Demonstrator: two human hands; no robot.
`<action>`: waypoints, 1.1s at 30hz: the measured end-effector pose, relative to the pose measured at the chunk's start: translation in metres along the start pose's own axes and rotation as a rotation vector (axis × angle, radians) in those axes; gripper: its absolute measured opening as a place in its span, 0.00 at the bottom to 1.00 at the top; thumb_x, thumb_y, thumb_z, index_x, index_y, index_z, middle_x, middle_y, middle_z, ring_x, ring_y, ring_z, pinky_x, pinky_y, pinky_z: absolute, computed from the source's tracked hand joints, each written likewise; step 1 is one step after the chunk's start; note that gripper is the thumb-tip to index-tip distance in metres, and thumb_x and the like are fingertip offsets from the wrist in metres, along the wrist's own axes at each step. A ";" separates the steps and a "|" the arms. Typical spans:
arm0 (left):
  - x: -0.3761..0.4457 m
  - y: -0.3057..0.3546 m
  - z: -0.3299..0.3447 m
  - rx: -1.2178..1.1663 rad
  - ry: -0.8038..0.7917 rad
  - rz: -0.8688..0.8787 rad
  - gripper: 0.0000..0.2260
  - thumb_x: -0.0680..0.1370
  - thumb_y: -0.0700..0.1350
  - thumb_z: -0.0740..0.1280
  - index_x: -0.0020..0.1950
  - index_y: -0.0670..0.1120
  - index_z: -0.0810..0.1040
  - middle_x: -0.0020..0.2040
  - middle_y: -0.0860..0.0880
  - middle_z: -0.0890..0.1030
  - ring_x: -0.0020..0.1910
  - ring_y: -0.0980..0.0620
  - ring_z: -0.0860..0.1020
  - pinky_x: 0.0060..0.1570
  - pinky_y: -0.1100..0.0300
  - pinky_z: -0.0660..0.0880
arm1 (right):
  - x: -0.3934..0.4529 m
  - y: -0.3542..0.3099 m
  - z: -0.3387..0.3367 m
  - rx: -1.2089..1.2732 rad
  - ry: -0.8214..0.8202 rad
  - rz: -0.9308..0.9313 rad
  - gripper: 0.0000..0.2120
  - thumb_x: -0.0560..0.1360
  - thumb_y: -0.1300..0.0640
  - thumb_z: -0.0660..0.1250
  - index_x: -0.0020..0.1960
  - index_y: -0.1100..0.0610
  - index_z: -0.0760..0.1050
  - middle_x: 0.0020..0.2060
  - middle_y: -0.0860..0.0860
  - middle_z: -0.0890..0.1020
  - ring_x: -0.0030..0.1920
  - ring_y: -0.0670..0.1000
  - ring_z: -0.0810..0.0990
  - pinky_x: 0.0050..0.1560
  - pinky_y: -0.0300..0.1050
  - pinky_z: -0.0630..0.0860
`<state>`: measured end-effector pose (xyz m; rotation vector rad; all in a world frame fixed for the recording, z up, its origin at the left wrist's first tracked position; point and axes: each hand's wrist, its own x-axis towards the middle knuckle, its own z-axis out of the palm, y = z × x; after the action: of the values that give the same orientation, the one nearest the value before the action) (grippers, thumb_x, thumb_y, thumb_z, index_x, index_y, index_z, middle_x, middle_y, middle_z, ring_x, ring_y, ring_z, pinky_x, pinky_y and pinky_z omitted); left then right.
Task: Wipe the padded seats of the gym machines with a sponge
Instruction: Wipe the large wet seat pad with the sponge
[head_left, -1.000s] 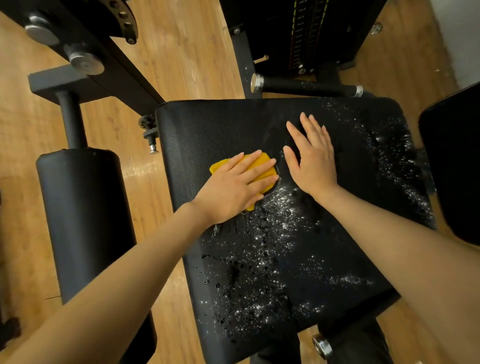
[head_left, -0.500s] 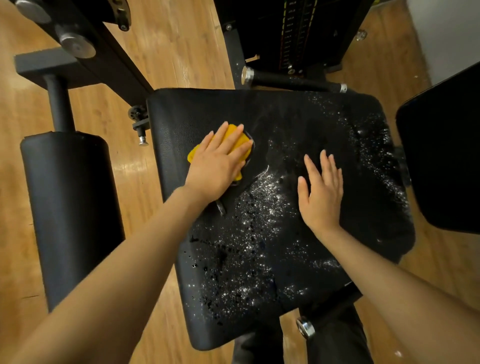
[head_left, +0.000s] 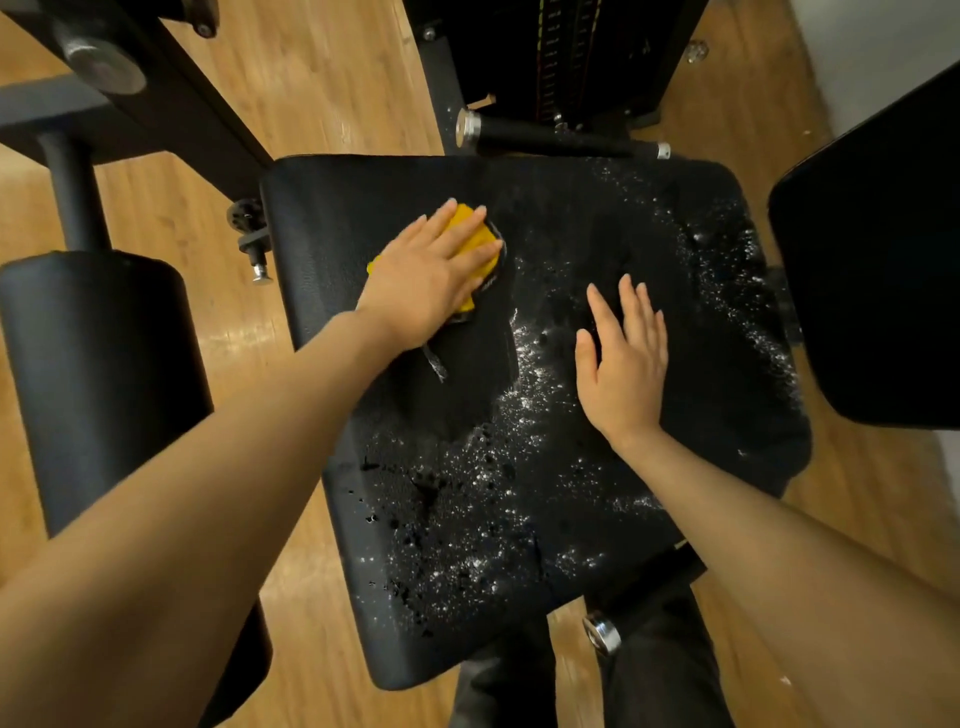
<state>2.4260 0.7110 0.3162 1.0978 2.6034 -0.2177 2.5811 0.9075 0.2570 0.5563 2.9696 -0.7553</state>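
Wooden gym floor (head_left: 322, 104) lying under black padded seat (head_left: 363, 208) speckled with wet droplets, left hand (head_left: 431, 275) pressing yellow sponge (head_left: 470, 228) flat at seat's far left, fingers straight and slightly spread, right hand (head_left: 623, 364) resting flat mid-seat, fingers together.

Both forearms are bare, with no sleeves, watch or rings on the left hand (head_left: 421, 280) or right hand (head_left: 623, 364). Dark trousers (head_left: 665, 675) show at 6 o'clock.
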 end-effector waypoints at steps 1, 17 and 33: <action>0.001 0.007 0.000 -0.010 0.008 -0.034 0.21 0.83 0.52 0.53 0.76 0.53 0.60 0.79 0.47 0.54 0.77 0.42 0.50 0.74 0.48 0.50 | 0.000 0.000 0.000 0.001 0.003 0.001 0.22 0.81 0.50 0.54 0.75 0.50 0.61 0.77 0.54 0.57 0.78 0.53 0.50 0.77 0.52 0.47; 0.000 0.028 0.003 0.024 -0.002 0.053 0.21 0.83 0.53 0.51 0.77 0.54 0.58 0.79 0.48 0.52 0.78 0.43 0.48 0.75 0.49 0.48 | 0.001 0.002 0.003 0.015 0.036 -0.013 0.23 0.81 0.49 0.53 0.75 0.49 0.61 0.76 0.54 0.58 0.77 0.54 0.52 0.77 0.53 0.48; 0.021 0.022 0.000 0.001 0.016 -0.003 0.21 0.83 0.52 0.51 0.77 0.54 0.59 0.79 0.48 0.52 0.77 0.43 0.49 0.75 0.48 0.50 | 0.000 0.003 0.004 0.025 0.038 -0.010 0.22 0.81 0.49 0.54 0.75 0.49 0.62 0.77 0.54 0.58 0.77 0.53 0.51 0.77 0.53 0.48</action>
<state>2.4283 0.7406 0.3085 1.0999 2.6194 -0.2116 2.5814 0.9077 0.2519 0.5634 3.0044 -0.7919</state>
